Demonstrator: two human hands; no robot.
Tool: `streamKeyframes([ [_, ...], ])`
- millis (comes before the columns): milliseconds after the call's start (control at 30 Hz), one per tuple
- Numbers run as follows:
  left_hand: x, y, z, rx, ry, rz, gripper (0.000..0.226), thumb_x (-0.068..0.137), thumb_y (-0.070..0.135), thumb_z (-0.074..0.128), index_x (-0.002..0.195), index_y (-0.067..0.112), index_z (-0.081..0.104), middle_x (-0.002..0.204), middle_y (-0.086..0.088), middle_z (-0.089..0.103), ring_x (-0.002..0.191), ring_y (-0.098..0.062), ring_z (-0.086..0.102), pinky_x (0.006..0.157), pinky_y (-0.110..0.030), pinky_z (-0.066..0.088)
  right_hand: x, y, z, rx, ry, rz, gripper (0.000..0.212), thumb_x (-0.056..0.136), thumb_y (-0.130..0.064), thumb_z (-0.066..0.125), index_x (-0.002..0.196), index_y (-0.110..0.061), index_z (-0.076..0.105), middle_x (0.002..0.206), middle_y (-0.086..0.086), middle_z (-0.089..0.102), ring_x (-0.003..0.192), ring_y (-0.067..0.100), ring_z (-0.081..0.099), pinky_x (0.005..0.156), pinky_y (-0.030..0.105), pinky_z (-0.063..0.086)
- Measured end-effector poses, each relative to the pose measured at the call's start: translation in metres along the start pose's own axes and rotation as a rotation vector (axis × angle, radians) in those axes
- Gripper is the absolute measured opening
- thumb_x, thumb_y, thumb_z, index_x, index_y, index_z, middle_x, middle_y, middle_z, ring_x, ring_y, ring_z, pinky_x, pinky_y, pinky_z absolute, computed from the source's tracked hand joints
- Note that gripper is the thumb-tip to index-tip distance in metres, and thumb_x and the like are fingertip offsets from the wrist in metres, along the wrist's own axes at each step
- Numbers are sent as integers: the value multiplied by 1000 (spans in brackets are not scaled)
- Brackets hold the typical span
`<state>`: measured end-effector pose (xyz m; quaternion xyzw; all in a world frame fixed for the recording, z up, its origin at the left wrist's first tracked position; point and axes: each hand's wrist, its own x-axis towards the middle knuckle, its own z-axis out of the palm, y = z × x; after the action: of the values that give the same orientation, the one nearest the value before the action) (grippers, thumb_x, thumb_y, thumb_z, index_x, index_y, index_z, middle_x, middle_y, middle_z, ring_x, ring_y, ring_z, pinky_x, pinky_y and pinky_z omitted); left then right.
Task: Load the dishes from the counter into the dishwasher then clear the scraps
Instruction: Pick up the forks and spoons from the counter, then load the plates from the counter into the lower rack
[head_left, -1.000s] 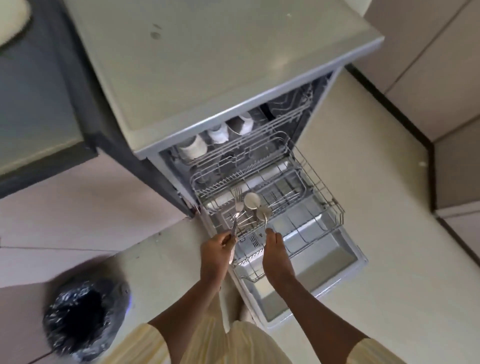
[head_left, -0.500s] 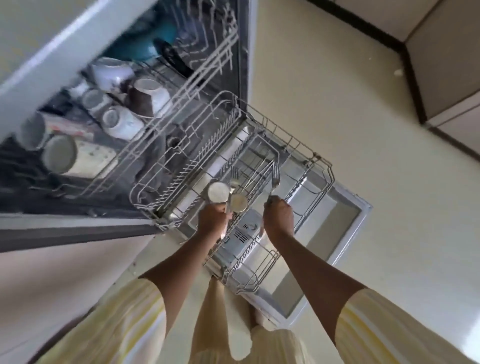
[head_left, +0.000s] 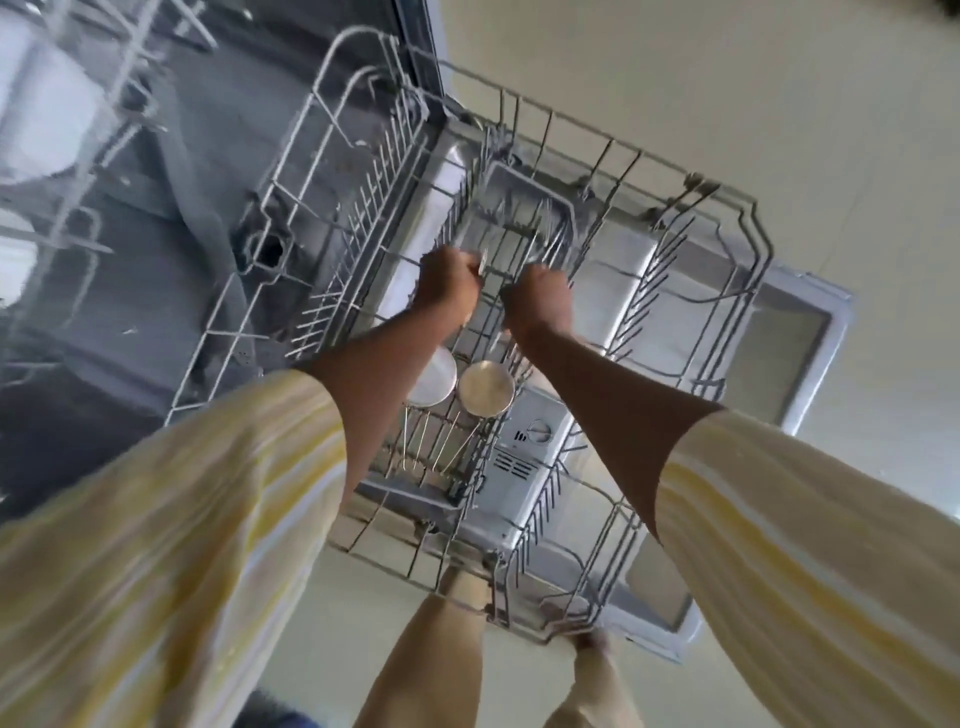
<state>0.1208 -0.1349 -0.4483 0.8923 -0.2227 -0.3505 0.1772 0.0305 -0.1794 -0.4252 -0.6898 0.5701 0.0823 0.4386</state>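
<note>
The lower dishwasher rack (head_left: 727, 202) is pulled out over the open door (head_left: 810, 322). Both hands hover over its middle, just in front of the grey cutlery basket (head_left: 524, 202). My left hand (head_left: 449, 283) is a fist around metal cutlery, with a handle end sticking out at the thumb. Two round spoon bowls (head_left: 485, 395) show below that wrist. My right hand (head_left: 540, 304) is closed on a fork whose thin tines point toward the basket.
The upper rack at the far left holds blurred white cups (head_left: 47, 104). The detergent dispenser (head_left: 524, 447) sits in the door under the rack. Cream floor lies to the right and below, and my legs stand at the door's front edge.
My view has dropped closer and tilted over the lower rack. Both hands moved deeper toward the cutlery basket, and the spoon bowls now sit below my left wrist rather than above the hand.
</note>
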Motion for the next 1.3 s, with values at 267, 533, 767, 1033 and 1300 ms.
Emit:
streamKeyframes([
  [267,30,-24,21,70,10,143,15,74,11,58,70,-2,65,72,-22,64,76,-31,61,64,-38,42,32,-8,29,9,25,0,23,97,-9,39,103,-3,61,79,1,46,75,13,51,70,21,41],
  [533,27,-37,30,99,-4,472,19,76,-5,44,69,-6,62,69,-24,62,65,-28,59,57,-30,37,40,-6,34,61,0,38,25,96,-11,39,85,-8,61,77,3,49,71,15,48,65,25,41],
  [767,29,-38,28,148,38,361,22,93,5,49,103,-6,64,98,-23,65,89,-32,63,77,-36,50,32,3,32,15,37,-41,34,96,-8,29,64,-17,37,83,11,45,76,21,42,68,37,40],
  [1033,-9,-22,4,150,73,224,33,100,10,36,126,4,55,115,-19,61,102,-32,59,79,-29,44,-2,15,30,-127,55,-188,31,97,-14,28,83,-6,55,97,17,59,78,28,57,67,35,46],
  [1300,-104,-54,-7,143,249,306,35,93,1,46,126,7,55,107,-17,65,92,-27,63,71,-27,53,-79,41,21,-437,53,-475,26,97,-17,42,119,-7,51,118,9,55,90,19,54,68,26,38],
])
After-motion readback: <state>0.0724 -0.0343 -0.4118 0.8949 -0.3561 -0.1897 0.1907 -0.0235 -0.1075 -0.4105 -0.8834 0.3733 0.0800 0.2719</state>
